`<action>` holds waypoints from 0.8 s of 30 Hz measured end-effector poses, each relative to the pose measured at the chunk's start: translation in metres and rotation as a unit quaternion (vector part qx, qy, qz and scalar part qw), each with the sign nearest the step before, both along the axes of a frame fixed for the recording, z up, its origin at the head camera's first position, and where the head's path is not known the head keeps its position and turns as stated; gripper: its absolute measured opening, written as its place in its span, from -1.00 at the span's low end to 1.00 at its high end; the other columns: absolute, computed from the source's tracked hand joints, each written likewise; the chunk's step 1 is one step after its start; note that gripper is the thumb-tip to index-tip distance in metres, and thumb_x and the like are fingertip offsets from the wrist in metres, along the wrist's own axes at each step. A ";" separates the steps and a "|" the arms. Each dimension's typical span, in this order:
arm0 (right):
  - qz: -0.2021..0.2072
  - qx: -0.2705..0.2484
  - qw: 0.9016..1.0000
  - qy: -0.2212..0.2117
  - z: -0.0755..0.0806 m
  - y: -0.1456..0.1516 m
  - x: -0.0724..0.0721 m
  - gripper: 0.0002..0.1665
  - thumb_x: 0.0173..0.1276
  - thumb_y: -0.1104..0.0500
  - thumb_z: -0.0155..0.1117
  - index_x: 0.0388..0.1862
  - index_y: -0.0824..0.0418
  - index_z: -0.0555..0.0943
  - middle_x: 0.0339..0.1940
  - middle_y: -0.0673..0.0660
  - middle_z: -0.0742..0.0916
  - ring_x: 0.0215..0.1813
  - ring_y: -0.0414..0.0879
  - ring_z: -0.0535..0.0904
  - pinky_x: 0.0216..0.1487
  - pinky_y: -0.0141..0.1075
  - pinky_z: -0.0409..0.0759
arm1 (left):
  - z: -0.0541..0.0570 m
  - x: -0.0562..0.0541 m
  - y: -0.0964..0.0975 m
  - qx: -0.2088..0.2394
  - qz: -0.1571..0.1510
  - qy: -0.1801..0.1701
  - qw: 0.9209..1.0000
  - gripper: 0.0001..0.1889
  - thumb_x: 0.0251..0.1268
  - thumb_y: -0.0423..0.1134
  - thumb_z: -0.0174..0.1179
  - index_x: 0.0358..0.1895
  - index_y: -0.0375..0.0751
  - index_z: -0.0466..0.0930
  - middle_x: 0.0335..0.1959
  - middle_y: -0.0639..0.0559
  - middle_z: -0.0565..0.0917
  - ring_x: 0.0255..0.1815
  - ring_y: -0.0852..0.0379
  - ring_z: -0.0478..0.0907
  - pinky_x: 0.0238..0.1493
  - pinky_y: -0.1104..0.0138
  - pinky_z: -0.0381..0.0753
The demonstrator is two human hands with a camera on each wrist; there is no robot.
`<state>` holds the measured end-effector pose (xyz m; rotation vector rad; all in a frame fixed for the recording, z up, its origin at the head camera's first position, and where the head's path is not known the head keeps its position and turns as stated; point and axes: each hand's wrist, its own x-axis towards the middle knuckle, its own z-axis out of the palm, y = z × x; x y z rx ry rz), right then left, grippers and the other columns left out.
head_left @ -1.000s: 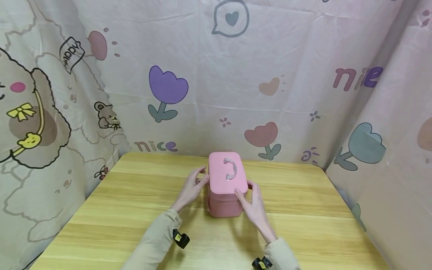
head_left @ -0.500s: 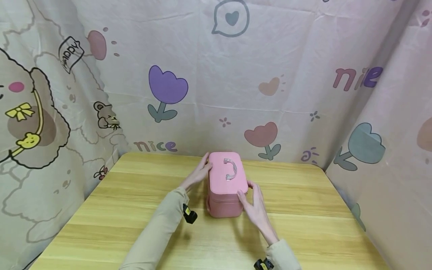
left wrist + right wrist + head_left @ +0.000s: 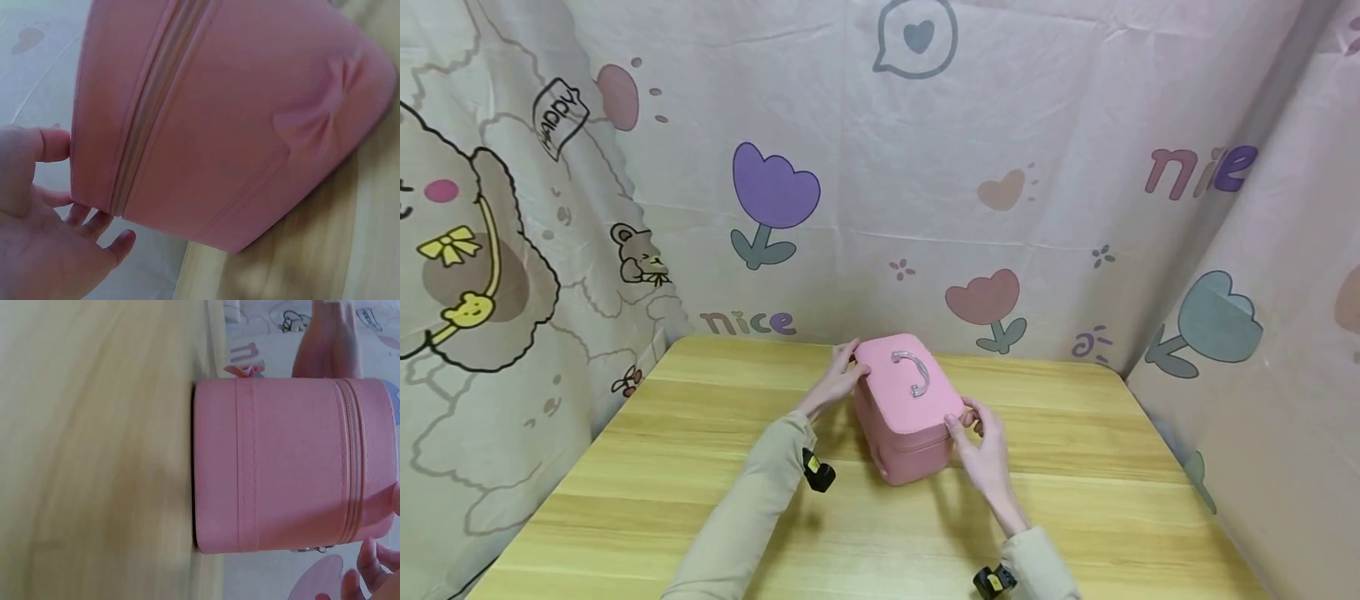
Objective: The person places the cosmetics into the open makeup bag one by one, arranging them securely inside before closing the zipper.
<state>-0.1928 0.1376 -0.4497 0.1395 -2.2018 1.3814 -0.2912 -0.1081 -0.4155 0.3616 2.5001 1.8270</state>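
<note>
A pink vanity case (image 3: 887,392) with a clear curved handle (image 3: 917,371) on its lid stands turned at an angle on the table. My left hand (image 3: 832,385) holds its back left corner, thumb at the lid's edge and fingers reaching behind. At the front right corner my right hand (image 3: 987,454) grips the lid's rim between thumb and fingers. The zipper (image 3: 156,119) runs shut below the lid in the left wrist view, and a pink bow (image 3: 325,112) decorates the side. A metal zipper pull (image 3: 309,549) shows on another side in the right wrist view.
The case rests on a light wood-grain table (image 3: 662,467). Printed cloth (image 3: 880,167) with flowers and cartoon animals hangs behind the table and along both sides.
My left hand has moved back and right onto the case's rear corner. The case has turned, its front end swinging right, and my right hand has shifted right with it.
</note>
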 end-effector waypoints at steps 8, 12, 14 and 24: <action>-0.021 -0.049 0.998 -0.040 0.007 0.018 -0.012 -0.67 0.41 0.21 0.33 0.05 0.40 0.63 -0.25 0.30 0.73 -0.27 -0.45 0.52 -0.24 -0.56 0.55 | -0.002 0.021 -0.011 -0.007 0.048 0.027 0.998 -0.48 0.36 -0.34 0.08 0.33 -0.50 0.30 0.31 -0.41 0.26 0.29 -0.36 0.43 0.35 -0.07 0.52; -0.026 -0.050 0.997 -0.053 0.009 0.023 -0.018 -0.67 0.45 0.18 0.29 0.05 0.40 0.64 -0.12 0.34 0.75 -0.22 -0.45 0.54 -0.20 -0.60 0.54 | -0.002 0.035 -0.016 -0.007 0.059 0.015 0.998 -0.52 0.38 -0.28 0.15 0.27 -0.42 0.33 0.27 -0.40 0.43 0.22 -0.30 0.51 0.24 0.03 0.62; -0.016 -0.055 0.996 -0.064 0.010 0.025 -0.021 -0.65 0.47 0.17 0.26 0.08 0.40 0.63 -0.05 0.35 0.75 -0.20 -0.48 0.55 -0.16 -0.62 0.53 | -0.003 0.042 -0.018 -0.020 0.068 0.017 0.997 -0.54 0.38 -0.24 0.19 0.24 -0.37 0.36 0.22 -0.37 0.51 0.16 -0.24 0.56 0.19 0.07 0.64; 0.058 -0.097 0.988 -0.109 0.018 0.036 -0.037 -0.54 0.57 0.15 0.11 0.32 0.37 0.53 0.28 0.40 0.64 -0.14 -0.56 0.54 -0.01 -0.66 0.54 | -0.002 0.080 -0.012 -0.050 0.117 0.047 0.991 -0.55 0.22 -0.03 0.40 0.04 -0.22 0.54 -0.04 -0.18 0.71 -0.07 0.00 0.67 0.02 0.17 0.71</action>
